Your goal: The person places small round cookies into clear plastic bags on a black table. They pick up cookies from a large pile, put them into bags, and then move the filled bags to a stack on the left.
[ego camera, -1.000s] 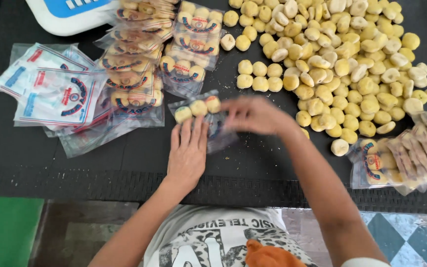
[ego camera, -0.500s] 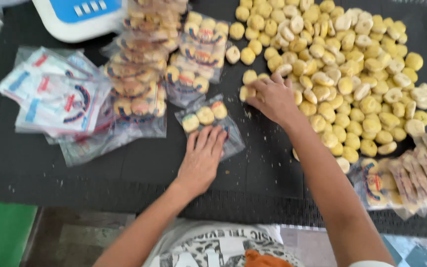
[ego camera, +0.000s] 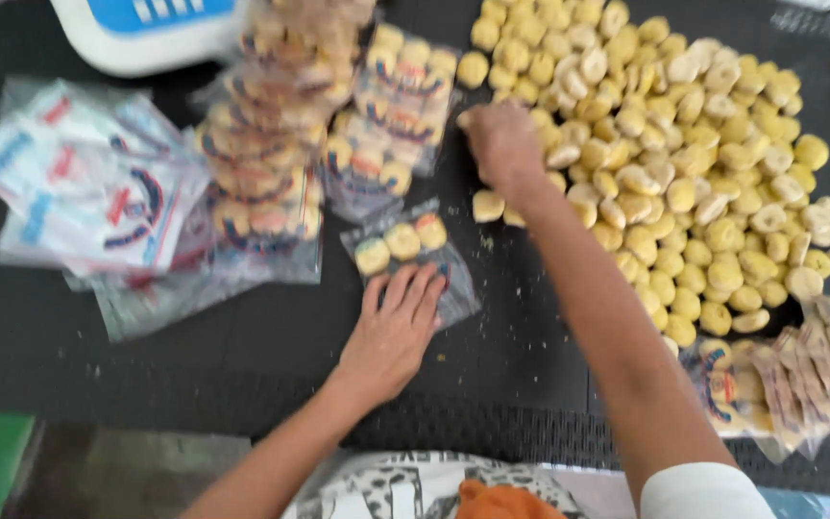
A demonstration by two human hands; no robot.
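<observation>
My left hand [ego camera: 394, 332] lies flat on the near end of a clear plastic bag [ego camera: 413, 258] that holds three round yellow biscuits. That bag rests on the black mat [ego camera: 98, 356]. My right hand [ego camera: 503, 146] reaches forward to the left edge of a big heap of loose yellow biscuits [ego camera: 684, 163], fingers curled over them; whether it holds any is hidden by blur.
Filled biscuit bags [ego camera: 280, 163] are stacked left of the heap. Empty printed bags [ego camera: 79, 202] lie at the far left. A white and blue scale [ego camera: 146, 29] stands at the top left. More packed bags [ego camera: 790, 375] sit at the right edge.
My right hand has gone from the small bag forward to the edge of the loose biscuit heap. My left hand stays pressed on the bag.
</observation>
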